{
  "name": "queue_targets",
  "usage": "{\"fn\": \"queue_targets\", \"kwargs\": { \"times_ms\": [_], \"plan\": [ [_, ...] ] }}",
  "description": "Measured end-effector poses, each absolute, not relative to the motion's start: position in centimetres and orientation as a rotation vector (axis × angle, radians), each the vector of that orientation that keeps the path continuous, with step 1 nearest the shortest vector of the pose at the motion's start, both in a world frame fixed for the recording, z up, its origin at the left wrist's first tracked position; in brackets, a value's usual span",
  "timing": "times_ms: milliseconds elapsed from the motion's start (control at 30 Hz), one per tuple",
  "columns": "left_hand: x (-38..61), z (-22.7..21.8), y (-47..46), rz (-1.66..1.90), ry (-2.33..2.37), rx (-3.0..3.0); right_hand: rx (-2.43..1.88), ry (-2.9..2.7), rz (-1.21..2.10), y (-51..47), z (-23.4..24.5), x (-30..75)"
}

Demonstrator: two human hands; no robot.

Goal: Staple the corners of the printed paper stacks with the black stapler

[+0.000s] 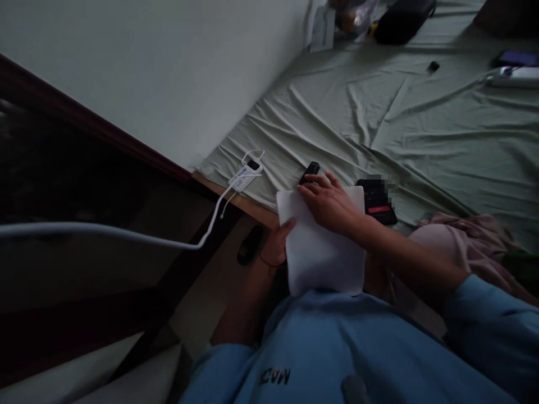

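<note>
A white sheet of paper, or a thin stack of them [324, 258], with rounded corners rests on my lap against my blue shirt. My left hand [278, 241] grips its left edge, thumb on top and the other fingers hidden underneath. Across the upper part of the paper lies my right hand [326, 199], its fingers stretched out past the top edge. Just beyond those fingertips is a small black object that looks like a stapler [310, 171], partly covered by the fingers. To the right of the paper, a phone [379, 209] with a lit red bar lies on the bed.
A white extension socket [246, 175] with cables sits at the bed's corner, its thick cord [126, 231] running left. The bed has a wrinkled pale green sheet [337, 123]. A black case [404, 21] stands far back. A dark slipper [250, 245] lies on the floor.
</note>
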State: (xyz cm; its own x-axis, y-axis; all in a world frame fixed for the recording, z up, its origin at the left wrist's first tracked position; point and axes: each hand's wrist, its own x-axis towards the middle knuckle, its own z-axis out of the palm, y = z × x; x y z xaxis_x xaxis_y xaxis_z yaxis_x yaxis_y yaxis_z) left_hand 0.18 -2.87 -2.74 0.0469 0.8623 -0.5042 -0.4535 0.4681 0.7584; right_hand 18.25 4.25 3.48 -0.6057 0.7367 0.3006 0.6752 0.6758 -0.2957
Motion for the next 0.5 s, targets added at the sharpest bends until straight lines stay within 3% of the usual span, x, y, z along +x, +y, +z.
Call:
{"fn": "queue_targets", "kwargs": {
  "times_ms": [500],
  "plan": [
    [0.46,-2.76,-2.52,1.073,1.089,0.592,-0.953,-2.380,0.287,5.02,4.06,17.46]
  ]
}}
